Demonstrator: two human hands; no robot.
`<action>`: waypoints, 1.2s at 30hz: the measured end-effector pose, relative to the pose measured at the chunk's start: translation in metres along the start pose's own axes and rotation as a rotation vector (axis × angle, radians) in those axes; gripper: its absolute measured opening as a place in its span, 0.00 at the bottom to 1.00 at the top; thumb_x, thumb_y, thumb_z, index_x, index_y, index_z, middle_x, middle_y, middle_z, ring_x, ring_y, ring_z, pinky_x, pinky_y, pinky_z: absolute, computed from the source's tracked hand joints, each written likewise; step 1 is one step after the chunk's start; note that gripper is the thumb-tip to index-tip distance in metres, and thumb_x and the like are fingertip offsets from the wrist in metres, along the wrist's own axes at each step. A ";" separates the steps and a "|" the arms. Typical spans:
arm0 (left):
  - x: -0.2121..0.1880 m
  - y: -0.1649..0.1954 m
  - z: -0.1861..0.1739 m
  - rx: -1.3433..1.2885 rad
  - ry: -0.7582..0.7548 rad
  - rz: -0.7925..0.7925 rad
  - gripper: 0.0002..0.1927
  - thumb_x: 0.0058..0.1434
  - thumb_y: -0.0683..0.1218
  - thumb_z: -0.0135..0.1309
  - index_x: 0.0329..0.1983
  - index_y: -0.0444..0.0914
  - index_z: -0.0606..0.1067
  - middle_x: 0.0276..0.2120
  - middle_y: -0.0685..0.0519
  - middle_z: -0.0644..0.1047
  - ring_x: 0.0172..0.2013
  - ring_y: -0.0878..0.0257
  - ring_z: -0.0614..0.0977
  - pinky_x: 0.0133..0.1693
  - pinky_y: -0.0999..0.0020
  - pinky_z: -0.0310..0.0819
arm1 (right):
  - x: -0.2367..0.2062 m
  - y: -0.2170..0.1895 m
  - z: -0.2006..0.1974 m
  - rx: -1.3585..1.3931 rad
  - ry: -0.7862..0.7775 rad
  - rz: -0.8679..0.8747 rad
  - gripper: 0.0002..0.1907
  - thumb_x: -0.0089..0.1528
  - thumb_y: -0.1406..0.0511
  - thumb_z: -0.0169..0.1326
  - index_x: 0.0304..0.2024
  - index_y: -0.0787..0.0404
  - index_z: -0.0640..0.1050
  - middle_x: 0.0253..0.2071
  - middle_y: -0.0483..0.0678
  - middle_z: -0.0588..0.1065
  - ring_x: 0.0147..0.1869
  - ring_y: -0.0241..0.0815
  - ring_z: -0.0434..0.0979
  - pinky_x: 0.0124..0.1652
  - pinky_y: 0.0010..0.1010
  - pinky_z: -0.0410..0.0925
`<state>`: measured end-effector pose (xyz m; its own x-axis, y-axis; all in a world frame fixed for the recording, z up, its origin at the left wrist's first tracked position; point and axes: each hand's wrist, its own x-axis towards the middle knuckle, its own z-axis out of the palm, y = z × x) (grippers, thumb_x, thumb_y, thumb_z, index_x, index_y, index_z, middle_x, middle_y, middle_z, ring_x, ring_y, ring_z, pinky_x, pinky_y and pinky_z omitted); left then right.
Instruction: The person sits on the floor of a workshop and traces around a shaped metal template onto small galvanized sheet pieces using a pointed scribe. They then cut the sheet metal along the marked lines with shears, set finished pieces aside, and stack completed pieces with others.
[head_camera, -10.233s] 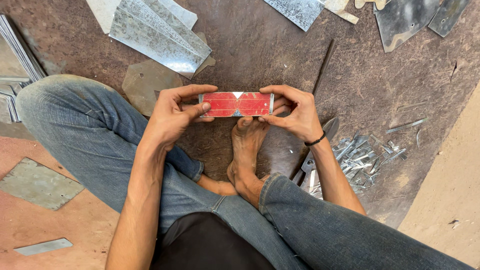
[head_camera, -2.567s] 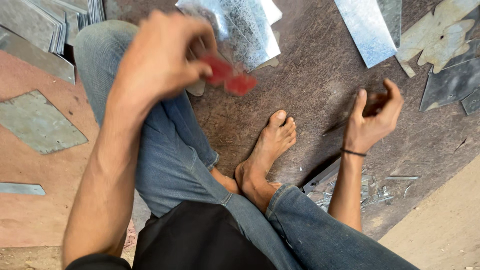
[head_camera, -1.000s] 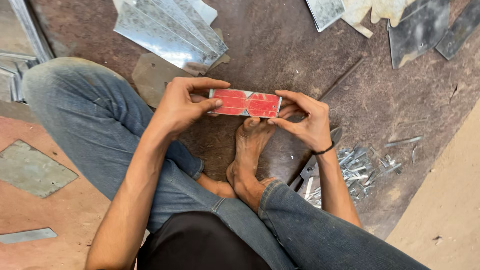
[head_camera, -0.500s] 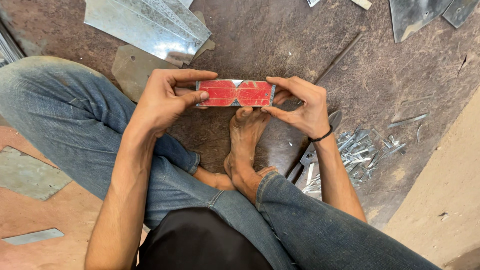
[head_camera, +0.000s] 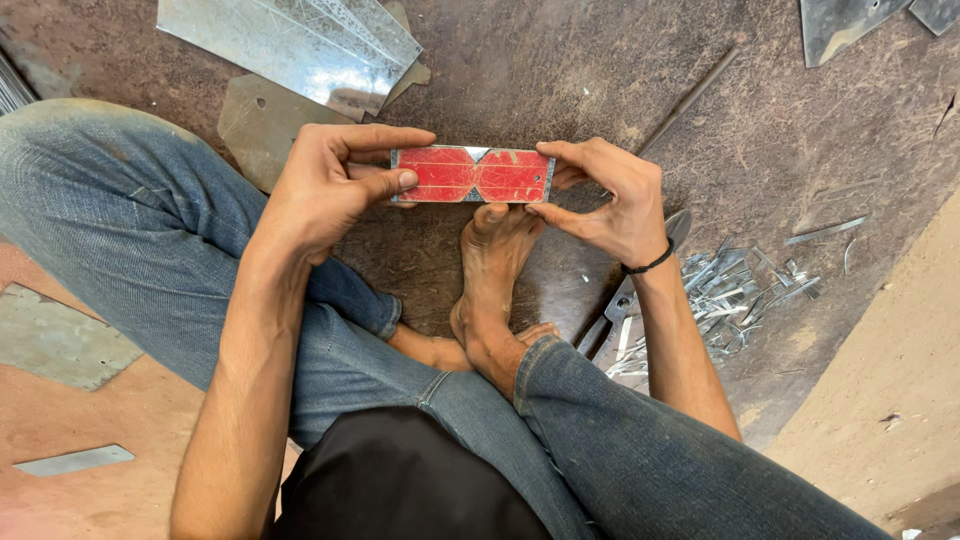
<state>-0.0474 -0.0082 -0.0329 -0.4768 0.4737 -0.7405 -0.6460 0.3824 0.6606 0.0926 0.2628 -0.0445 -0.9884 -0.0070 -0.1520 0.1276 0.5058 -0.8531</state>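
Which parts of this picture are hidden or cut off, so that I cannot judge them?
Head view only:
- The red strip: its underside faces away; both ends are covered by the left hand and right hand.
- The snips: mostly hidden behind the right forearm.
- The metal sheets: cut off by the top edge.
- The scrap pile: pieces too small to tell apart.

Bare floor (head_camera: 560, 80) ahead free; scrap strips (head_camera: 740, 300) clutter right, sheets (head_camera: 300, 45) upper left.
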 end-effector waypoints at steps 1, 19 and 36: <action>0.000 0.000 0.000 -0.001 0.000 0.005 0.20 0.59 0.34 0.61 0.56 0.36 0.81 0.37 0.52 0.84 0.33 0.74 0.82 0.36 0.79 0.78 | 0.000 0.000 0.000 -0.002 0.001 0.000 0.29 0.55 0.67 0.73 0.58 0.63 0.79 0.42 0.49 0.79 0.45 0.37 0.83 0.48 0.27 0.78; 0.005 -0.007 -0.010 0.414 0.165 0.105 0.19 0.54 0.33 0.60 0.48 0.42 0.84 0.29 0.56 0.84 0.26 0.78 0.76 0.28 0.77 0.70 | -0.044 0.051 -0.016 -0.174 0.370 0.779 0.19 0.59 0.58 0.71 0.39 0.66 0.80 0.32 0.48 0.81 0.33 0.36 0.81 0.35 0.28 0.76; 0.014 -0.029 0.006 0.729 0.523 0.282 0.19 0.51 0.50 0.73 0.34 0.35 0.77 0.24 0.43 0.79 0.29 0.46 0.82 0.33 0.53 0.74 | 0.036 0.008 0.092 0.408 0.183 0.137 0.12 0.57 0.75 0.67 0.23 0.66 0.75 0.39 0.52 0.80 0.41 0.36 0.79 0.42 0.25 0.72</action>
<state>-0.0320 -0.0080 -0.0621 -0.8805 0.2755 -0.3858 -0.0177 0.7941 0.6076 0.0653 0.1875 -0.1031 -0.9538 0.2071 -0.2176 0.2438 0.1107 -0.9635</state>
